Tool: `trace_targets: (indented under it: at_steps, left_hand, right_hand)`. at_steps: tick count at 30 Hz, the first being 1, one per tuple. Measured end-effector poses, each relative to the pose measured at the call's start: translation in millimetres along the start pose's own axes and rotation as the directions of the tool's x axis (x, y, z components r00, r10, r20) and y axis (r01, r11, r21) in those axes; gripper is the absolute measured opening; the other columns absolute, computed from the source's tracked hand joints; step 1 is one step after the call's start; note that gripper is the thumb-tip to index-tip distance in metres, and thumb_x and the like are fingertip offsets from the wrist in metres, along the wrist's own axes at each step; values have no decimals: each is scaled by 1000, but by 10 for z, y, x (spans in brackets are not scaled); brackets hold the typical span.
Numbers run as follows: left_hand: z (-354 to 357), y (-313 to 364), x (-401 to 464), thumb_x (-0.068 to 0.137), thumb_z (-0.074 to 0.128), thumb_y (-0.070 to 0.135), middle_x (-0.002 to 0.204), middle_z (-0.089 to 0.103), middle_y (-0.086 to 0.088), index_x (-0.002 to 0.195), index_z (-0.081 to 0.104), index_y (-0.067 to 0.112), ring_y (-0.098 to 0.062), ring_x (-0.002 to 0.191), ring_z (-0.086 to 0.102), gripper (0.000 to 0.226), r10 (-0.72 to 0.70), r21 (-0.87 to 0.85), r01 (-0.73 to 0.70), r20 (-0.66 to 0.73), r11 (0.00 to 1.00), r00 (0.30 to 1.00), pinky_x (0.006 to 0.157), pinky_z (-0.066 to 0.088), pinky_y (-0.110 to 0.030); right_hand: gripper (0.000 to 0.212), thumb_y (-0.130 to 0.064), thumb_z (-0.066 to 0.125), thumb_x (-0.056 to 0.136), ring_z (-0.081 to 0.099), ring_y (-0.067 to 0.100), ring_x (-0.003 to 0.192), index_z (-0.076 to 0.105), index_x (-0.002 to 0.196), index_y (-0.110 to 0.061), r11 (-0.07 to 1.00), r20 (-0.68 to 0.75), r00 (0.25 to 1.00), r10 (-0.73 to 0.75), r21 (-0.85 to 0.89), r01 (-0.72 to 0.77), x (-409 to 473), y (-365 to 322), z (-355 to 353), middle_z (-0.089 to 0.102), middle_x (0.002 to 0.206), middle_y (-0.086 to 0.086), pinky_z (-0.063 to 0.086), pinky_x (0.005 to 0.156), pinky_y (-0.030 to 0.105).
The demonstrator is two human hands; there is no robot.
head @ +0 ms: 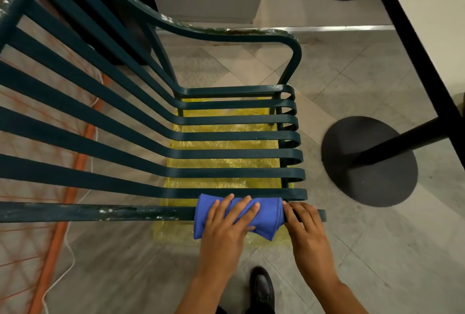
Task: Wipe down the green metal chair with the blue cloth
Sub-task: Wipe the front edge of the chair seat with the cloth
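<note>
A dark green metal chair (226,153) with flat slats fills the left and middle of the view; its paint is chipped on the armrests. A folded blue cloth (266,215) is draped over the nearest rail of the chair. My left hand (226,220) lies on top of the cloth, fingers spread and pressing it onto the rail. Just right of the cloth, my right hand (305,223) rests on the bare end of the same rail, its fingertips at the cloth's edge.
A yellow plastic sheet (226,162) lies on the tiled floor under the seat. A black round table base (370,162) and its pole stand close on the right, below a white tabletop (427,11). An orange cable (63,200) and a white cord run along the floor at left. My black shoe (261,286) is below.
</note>
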State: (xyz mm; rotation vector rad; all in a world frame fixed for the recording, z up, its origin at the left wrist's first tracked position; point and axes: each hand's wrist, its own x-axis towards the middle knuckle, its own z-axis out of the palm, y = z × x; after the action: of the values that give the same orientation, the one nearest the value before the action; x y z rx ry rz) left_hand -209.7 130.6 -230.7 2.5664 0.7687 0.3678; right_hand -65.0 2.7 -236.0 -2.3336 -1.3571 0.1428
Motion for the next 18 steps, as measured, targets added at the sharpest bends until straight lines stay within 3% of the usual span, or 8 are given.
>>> trace_targets:
  at_steps: [2,4,5,7,12,16,18]
  left_hand:
    - [-38,-109,-64,80,63,15,131,55,6,130,44,30,-20,127,38,56,4,45,-3,-27,999,1000,110,19,-38]
    - [-41,-105,-84,83,52,20,130,55,5,129,48,28,-21,127,37,47,-66,16,66,-43,998,997,110,17,-39]
    - [-23,-63,-64,83,50,23,129,57,5,128,49,28,-21,126,38,45,-95,-4,95,-38,995,995,111,16,-40]
    - [14,8,-22,85,44,28,126,59,7,127,50,29,-19,124,40,43,-104,-16,103,-19,995,994,111,15,-38]
    - [-98,-130,-27,84,43,31,122,61,7,127,46,32,-16,119,42,43,-42,20,43,-10,999,999,109,16,-33]
    - [-23,-24,18,79,64,31,118,64,7,125,50,31,-17,117,43,48,-85,-25,84,-31,996,996,109,13,-34]
    - [-47,-66,-3,82,57,34,119,63,8,125,49,33,-17,117,43,44,-37,1,37,-23,999,999,109,15,-33]
  right_hand:
    - [63,6,68,75,41,27,120,44,131,-12,1000,1,1000,-1,-8,1,-19,1,-5,45,126,5,46,93,49]
    - [39,-19,38,99,31,26,130,35,138,-16,999,20,999,24,-47,-23,-52,-25,9,39,136,6,30,109,48]
    - [42,-29,20,102,25,25,135,29,142,-17,997,42,998,49,-63,-46,-68,-46,26,34,141,5,19,114,44]
    - [51,-36,7,101,12,23,141,15,148,-19,995,108,991,75,-73,-68,-107,-54,72,23,150,4,3,116,38]
    - [51,-35,8,100,6,23,143,5,149,-21,996,169,984,54,-81,-41,-143,15,54,2,156,-1,2,115,38]
    - [50,-36,3,100,7,20,143,7,149,-24,998,165,985,55,-45,-48,-125,27,58,9,155,-1,3,115,37]
    - [48,-36,9,101,10,19,143,17,147,-25,998,142,988,56,-7,-55,-110,31,52,19,153,0,7,115,36]
